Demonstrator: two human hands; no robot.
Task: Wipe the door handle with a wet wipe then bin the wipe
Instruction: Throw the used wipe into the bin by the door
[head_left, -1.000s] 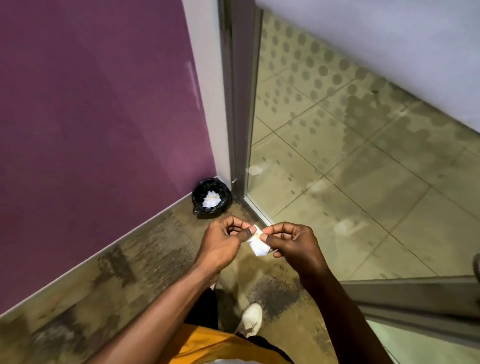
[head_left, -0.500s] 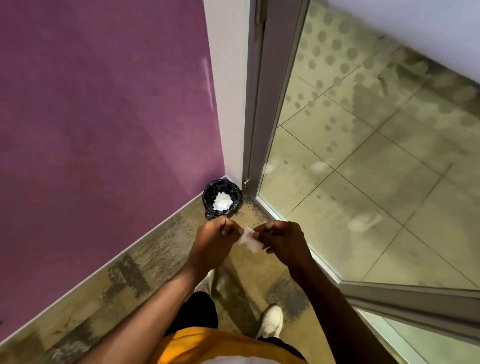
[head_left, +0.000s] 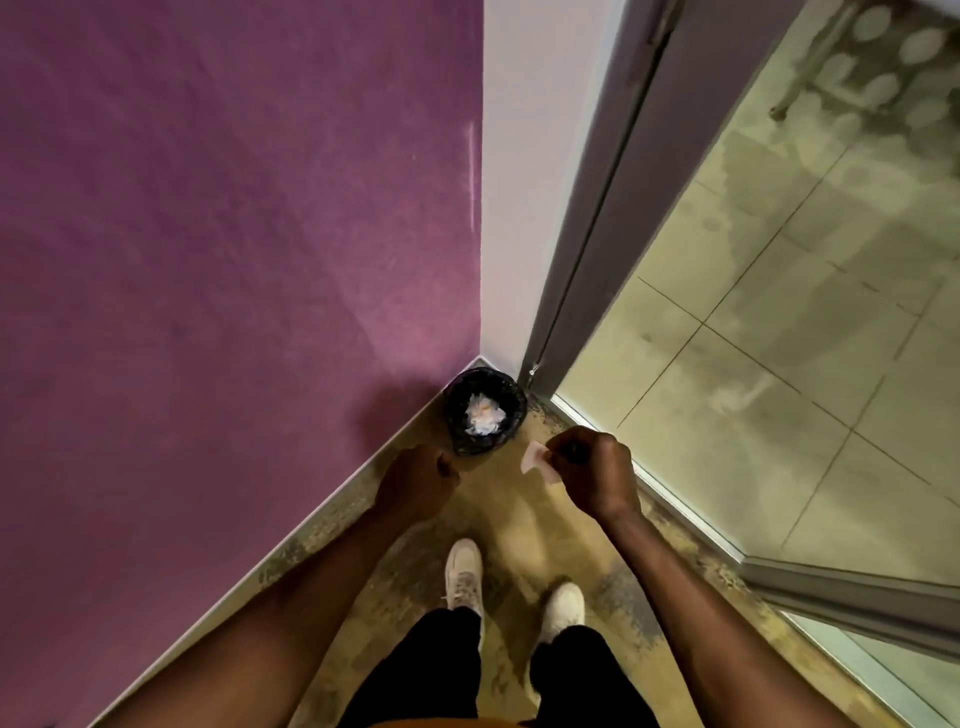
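Note:
A small white wet wipe (head_left: 536, 460) hangs from the fingertips of my right hand (head_left: 592, 473), which is shut on it. The wipe is just right of and slightly nearer than a small round bin (head_left: 484, 410) lined with a black bag. The bin stands on the floor in the corner and holds crumpled white paper. My left hand (head_left: 418, 480) is closed in a loose fist with nothing in it, to the left of the bin. No door handle is in view.
A purple wall (head_left: 234, 234) rises on the left. A grey door frame (head_left: 597, 223) and a glass panel (head_left: 769, 312) stand on the right, with a tiled floor behind the glass. My two white shoes (head_left: 465, 571) stand on mottled carpet below the hands.
My hands have parted: the left hand let go of the wipe and moved left, while the right keeps it. The view has tilted down and closed in on the bin.

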